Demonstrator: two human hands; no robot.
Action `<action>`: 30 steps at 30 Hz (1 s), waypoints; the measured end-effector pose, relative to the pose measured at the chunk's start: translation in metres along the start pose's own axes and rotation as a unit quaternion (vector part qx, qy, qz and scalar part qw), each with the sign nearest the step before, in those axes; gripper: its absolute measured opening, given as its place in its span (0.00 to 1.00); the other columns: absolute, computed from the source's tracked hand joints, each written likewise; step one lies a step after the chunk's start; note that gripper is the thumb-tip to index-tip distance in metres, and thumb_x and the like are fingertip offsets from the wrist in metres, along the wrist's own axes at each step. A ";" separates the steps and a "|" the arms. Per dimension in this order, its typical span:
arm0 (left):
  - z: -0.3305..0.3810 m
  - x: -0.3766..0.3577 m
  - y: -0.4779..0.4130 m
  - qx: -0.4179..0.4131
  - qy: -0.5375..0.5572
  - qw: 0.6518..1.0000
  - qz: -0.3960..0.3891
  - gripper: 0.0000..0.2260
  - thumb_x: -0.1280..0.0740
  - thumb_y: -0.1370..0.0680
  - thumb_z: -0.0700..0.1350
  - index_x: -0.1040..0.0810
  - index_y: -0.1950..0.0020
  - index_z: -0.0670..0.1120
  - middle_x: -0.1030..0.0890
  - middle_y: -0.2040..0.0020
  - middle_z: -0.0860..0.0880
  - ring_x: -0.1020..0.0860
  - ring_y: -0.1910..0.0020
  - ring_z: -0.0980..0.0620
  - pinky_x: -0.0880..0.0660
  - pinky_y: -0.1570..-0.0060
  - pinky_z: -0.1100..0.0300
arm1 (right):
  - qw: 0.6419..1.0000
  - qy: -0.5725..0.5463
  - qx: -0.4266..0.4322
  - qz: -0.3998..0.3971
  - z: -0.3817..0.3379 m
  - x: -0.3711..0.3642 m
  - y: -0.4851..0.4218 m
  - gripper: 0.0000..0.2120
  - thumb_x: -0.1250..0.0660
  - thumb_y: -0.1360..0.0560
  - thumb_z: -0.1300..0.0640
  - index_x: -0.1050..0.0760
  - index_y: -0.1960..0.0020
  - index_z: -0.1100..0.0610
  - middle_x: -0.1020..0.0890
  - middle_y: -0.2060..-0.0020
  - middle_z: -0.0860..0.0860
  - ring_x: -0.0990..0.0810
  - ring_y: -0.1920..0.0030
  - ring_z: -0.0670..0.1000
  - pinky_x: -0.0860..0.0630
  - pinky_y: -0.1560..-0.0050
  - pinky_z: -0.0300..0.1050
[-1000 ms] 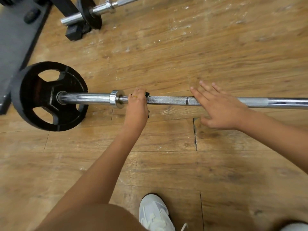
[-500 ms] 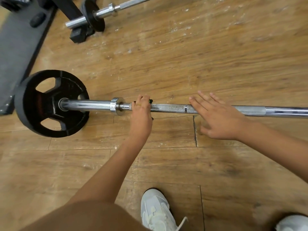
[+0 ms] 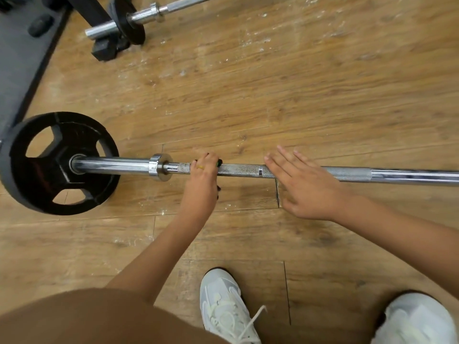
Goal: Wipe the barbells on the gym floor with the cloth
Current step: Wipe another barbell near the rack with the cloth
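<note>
A dark mat point(image 3: 19, 60) runs down the left edge of the frame. Beside it, at centre left, a black weight plate point(image 3: 57, 167) stands on the wooden floor point(image 3: 310, 100), threaded on the end of a barbell point(image 3: 244, 170) that crosses the frame to the right edge. In the upper left lies a second barbell point(image 3: 149, 14) with a smaller plate. Just right of the chrome collar point(image 3: 159, 167), the left hand point(image 3: 201, 180), wearing a ring point(image 3: 200, 167), curls round the bar and grips it. A scrap of dark cloth point(image 3: 218, 162) peeks out by its fingers. Further right, the right hand point(image 3: 306, 188) lies flat on the bar, fingers straight and spread. A white shoe point(image 3: 226, 309) sits at bottom centre, and a second white shoe point(image 3: 419, 319) at lower right.
</note>
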State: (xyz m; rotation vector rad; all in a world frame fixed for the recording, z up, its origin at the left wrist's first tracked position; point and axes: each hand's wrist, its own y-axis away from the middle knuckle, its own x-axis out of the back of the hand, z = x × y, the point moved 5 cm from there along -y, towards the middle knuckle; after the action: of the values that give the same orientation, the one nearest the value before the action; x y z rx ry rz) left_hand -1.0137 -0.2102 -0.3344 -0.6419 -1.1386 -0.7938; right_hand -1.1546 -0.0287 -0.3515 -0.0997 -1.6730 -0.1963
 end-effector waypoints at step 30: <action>0.000 0.002 0.063 -0.101 0.032 0.994 -0.037 0.21 0.41 0.19 0.30 0.33 0.24 0.37 0.32 0.24 0.39 0.36 0.23 0.43 0.43 0.23 0.47 | 0.999 0.036 -0.001 0.025 -0.055 -0.005 0.047 0.42 0.42 0.26 0.48 0.53 0.18 0.63 0.47 0.19 0.60 0.56 0.19 0.59 0.53 0.20 0.60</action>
State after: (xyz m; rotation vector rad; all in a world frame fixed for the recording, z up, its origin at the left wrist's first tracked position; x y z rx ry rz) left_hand -0.9618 -0.1751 -0.3358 -0.7409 -1.0365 -0.9956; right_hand -1.0915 0.0074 -0.3478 -0.1349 -1.5978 -0.1627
